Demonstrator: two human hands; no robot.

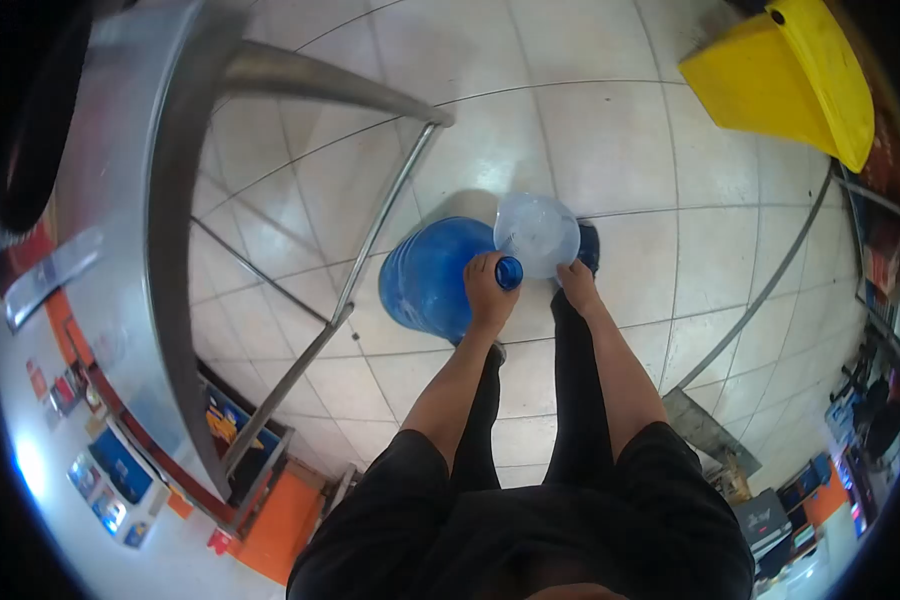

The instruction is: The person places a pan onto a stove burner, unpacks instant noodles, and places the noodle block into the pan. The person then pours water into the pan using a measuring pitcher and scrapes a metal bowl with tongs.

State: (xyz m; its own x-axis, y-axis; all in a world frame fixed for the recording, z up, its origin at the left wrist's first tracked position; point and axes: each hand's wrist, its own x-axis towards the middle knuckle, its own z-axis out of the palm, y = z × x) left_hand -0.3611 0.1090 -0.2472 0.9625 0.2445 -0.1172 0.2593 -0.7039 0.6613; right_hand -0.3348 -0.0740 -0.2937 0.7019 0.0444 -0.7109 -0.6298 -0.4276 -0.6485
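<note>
A large blue water jug (425,275) is tilted over on the tiled floor, its open mouth toward my body. My left hand (488,290) is wrapped round the jug's neck. Just right of the mouth is a translucent white plastic bowl (538,236), held at its near right rim by my right hand (576,284). The bowl's far side is close to the jug's shoulder. My right foot's dark shoe shows beside the bowl, partly hidden by it.
A steel table (185,250) with metal legs stands on the left. At the upper right is a yellow object (785,80), with a curved metal bar (770,290) below it. Orange panels (280,520) and boxes (763,520) lie toward the lower edges.
</note>
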